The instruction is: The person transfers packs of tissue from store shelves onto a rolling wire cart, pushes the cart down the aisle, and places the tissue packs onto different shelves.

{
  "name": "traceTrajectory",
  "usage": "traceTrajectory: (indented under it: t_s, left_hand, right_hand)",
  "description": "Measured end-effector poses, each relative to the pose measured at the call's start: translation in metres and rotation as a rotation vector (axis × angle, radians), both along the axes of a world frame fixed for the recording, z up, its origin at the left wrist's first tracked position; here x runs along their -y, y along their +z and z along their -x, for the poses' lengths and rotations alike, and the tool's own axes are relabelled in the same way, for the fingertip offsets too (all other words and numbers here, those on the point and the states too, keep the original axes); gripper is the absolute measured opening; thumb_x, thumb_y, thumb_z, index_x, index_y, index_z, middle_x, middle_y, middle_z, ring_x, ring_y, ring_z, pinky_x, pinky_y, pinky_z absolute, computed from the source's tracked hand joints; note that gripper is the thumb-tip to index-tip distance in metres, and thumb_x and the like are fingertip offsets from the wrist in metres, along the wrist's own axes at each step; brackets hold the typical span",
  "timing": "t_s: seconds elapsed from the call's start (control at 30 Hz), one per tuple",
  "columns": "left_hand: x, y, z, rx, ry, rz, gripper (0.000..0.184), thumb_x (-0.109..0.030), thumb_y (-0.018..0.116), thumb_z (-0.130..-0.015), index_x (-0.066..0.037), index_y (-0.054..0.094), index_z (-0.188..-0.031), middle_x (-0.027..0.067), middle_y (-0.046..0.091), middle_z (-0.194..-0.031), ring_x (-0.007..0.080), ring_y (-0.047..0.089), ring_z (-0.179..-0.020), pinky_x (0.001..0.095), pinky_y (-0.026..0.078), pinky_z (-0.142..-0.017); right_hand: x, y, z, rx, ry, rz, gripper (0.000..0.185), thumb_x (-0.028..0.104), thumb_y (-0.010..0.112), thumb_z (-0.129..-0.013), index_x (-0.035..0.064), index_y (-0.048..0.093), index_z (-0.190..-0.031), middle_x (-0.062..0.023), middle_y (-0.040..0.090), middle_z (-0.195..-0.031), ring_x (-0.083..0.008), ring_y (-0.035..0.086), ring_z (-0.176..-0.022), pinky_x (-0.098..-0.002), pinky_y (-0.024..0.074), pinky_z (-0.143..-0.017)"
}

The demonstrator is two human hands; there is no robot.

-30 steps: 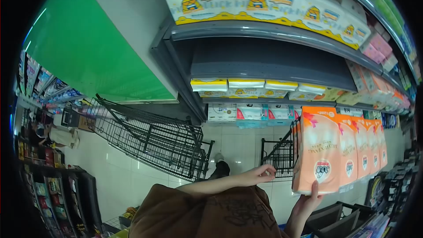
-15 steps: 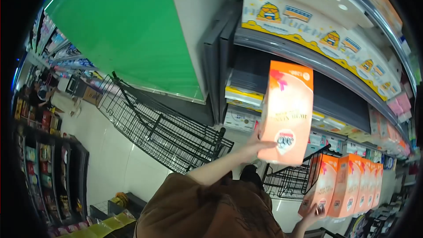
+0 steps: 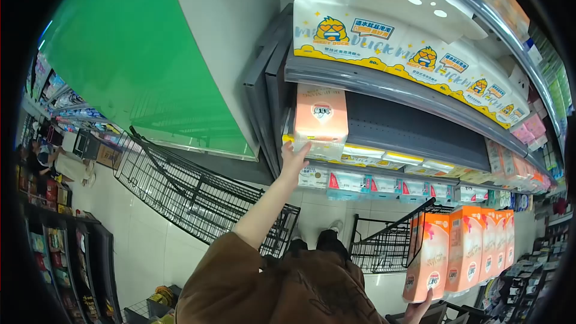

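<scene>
An orange tissue pack (image 3: 322, 114) lies on the dark middle shelf (image 3: 414, 123), at its left end against the side panel. My left hand (image 3: 294, 159) touches the near end of this pack, its fingers apart. At the lower right, several more orange tissue packs (image 3: 493, 249) stand in a row. The fingers of my right hand (image 3: 422, 307) are curled on the bottom of the nearest pack (image 3: 427, 255) in that row; part of this hand is hidden behind the pack.
A black wire cart (image 3: 204, 189) stands on the left, and another black wire basket (image 3: 381, 243) is near my feet. White packs with duck pictures (image 3: 372, 36) fill the shelf above. A green panel (image 3: 132, 54) rises on the left. More packs (image 3: 372, 185) sit lower down.
My left hand has carried the orange tissue pack left and onto the shelf, and its grip has loosened. The right hand stays at the nearest pack in the row. The view has shifted right.
</scene>
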State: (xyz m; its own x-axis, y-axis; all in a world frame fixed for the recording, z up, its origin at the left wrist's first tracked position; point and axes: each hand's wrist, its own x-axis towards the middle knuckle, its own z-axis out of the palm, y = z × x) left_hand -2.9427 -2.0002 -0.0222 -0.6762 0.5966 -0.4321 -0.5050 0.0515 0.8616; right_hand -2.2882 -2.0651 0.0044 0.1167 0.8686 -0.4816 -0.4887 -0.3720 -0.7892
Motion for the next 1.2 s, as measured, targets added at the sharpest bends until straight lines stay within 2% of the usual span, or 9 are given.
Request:
traceTrajectory:
  t_s: [0.1,0.27,0.43,0.53,0.63,0.83,0.97,1.03,1.2]
  left_hand:
    - [-0.004,0.001,-0.013,0.212,-0.038,-0.111,0.093,-0.037,0.075,-0.085,-0.001,0.012,-0.143,0.0155,0.037,-0.139,0.0313,0.050,-0.121,0.0450,0.049,-0.099]
    - [-0.023,0.001,-0.011,0.178,0.125,-0.131,0.087,-0.029,0.075,-0.086,-0.002,0.014,-0.142,0.0174,0.044,-0.130,0.0289,0.055,-0.113,0.0429,0.052,-0.096]
    - [-0.040,0.005,-0.018,0.167,0.254,-0.205,0.076,-0.022,0.072,-0.090,-0.004,0.017,-0.140,0.0142,0.046,-0.129,0.0224,0.054,-0.111,0.0393,0.052,-0.094]
    - [-0.055,-0.004,-0.015,0.166,0.382,-0.329,0.077,-0.017,0.072,-0.091,-0.004,0.015,-0.141,0.0168,0.042,-0.131,0.0231,0.052,-0.114,0.0377,0.049,-0.100]
    - [-0.066,-0.001,-0.007,0.185,0.450,-0.358,0.081,-0.015,0.070,-0.091,-0.006,0.011,-0.144,0.0172,0.041,-0.134,0.0236,0.051,-0.116,0.0377,0.047,-0.102]
    - [-0.029,-0.008,-0.029,0.101,0.396,-0.189,0.087,-0.007,0.072,-0.084,-0.011,0.012,-0.147,0.0146,0.039,-0.138,0.0227,0.051,-0.119,0.0377,0.047,-0.098]
    - [0.028,-0.012,-0.097,-0.043,0.165,-0.109,0.067,-0.009,0.065,-0.089,-0.010,0.026,-0.144,0.0130,0.049,-0.135,0.0204,0.056,-0.110,0.0381,0.049,-0.095]
    - [0.058,-0.025,-0.128,-0.087,-0.085,-0.071,0.052,-0.011,0.061,-0.092,-0.007,0.038,-0.138,0.0112,0.053,-0.131,0.0211,0.059,-0.108,0.0368,0.050,-0.094]
    - [0.097,-0.045,-0.169,0.060,-0.233,0.086,0.034,-0.011,0.058,-0.095,-0.004,0.051,-0.127,0.0085,0.057,-0.126,0.0203,0.060,-0.110,0.0349,0.051,-0.092]
  right_hand:
    - [0.010,0.016,-0.006,0.072,-0.137,0.040,0.061,0.039,0.054,-0.095,0.0039,0.041,-0.143,-0.0124,0.056,-0.135,-0.0291,0.055,-0.122,-0.0477,0.0478,-0.099]
    - [-0.014,0.067,-0.004,0.213,-0.093,-0.065,0.071,0.039,0.057,-0.090,0.0025,0.033,-0.147,-0.0163,0.051,-0.138,-0.0325,0.055,-0.121,-0.0475,0.0474,-0.098]
    - [-0.014,0.173,0.043,0.391,-0.178,-0.026,0.069,0.044,0.050,-0.090,0.0021,0.038,-0.143,-0.0177,0.055,-0.129,-0.0325,0.057,-0.117,-0.0513,0.0512,-0.087]
    - [-0.010,0.194,0.077,0.189,-0.192,-0.040,0.063,0.040,0.048,-0.092,0.0024,0.040,-0.142,-0.0163,0.056,-0.129,-0.0313,0.056,-0.116,-0.0491,0.0508,-0.089]
    - [-0.029,0.178,0.102,0.044,-0.186,-0.057,0.055,0.030,0.044,-0.097,0.0023,0.038,-0.143,-0.0149,0.053,-0.132,-0.0297,0.055,-0.119,-0.0447,0.0482,-0.096]
    - [-0.157,0.100,0.241,-0.162,0.233,-0.259,0.052,0.025,0.049,-0.098,0.0035,0.037,-0.144,-0.0137,0.051,-0.140,-0.0260,0.050,-0.129,-0.0441,0.0395,-0.110]
    - [-0.215,0.064,0.380,-0.291,0.377,-0.347,0.054,0.019,0.057,-0.096,0.0030,0.036,-0.143,-0.0124,0.051,-0.139,-0.0246,0.051,-0.127,-0.0433,0.0407,-0.109]
    - [-0.235,0.030,0.431,-0.344,0.581,-0.119,0.049,0.018,0.056,-0.098,0.0043,0.038,-0.141,-0.0129,0.053,-0.136,-0.0277,0.053,-0.125,-0.0450,0.0437,-0.105]
    - [-0.207,0.015,0.446,-0.315,0.854,-0.070,0.049,0.017,0.060,-0.094,0.0057,0.040,-0.138,-0.0111,0.055,-0.125,-0.0282,0.059,-0.116,-0.0421,0.0484,-0.097]
